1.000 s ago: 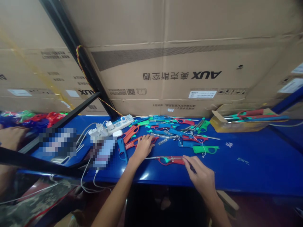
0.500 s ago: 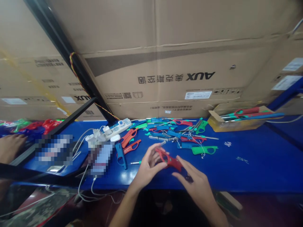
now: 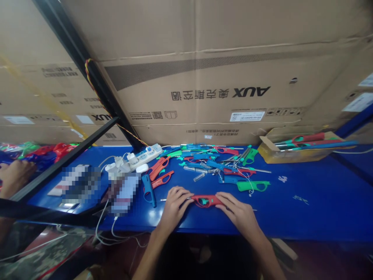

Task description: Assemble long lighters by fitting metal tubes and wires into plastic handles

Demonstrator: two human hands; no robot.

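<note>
A red utility lighter (image 3: pixel 211 200) with a green trigger lies level between my two hands, just above the front part of the blue table. My left hand (image 3: pixel 174 208) pinches its left end, where a short bit of metal shows at the fingertips. At the other end, my right hand (image 3: pixel 240 214) has thumb and fingers closed on the red handle. Behind my hands are blue lighter parts (image 3: pixel 230 179), a green lighter handle (image 3: pixel 253 185) and several clear tubes (image 3: pixel 199 177). Orange handles (image 3: pixel 162 179) and a blue handle (image 3: pixel 149 190) lie to the left.
A cardboard box (image 3: pixel 294 156) with lighters stands back right. A white power strip (image 3: pixel 148 154), cables and a phone (image 3: pixel 126 194) are left. A black metal post (image 3: pixel 70 50) divides the space. Another person's hand (image 3: pixel 17 175) works at far left. Large cartons (image 3: pixel 204 70) form the back.
The red lighter has turned from tilted to level. My left hand has shifted left to its end, and my right fingers have closed on the handle. The other person's hand moved slightly.
</note>
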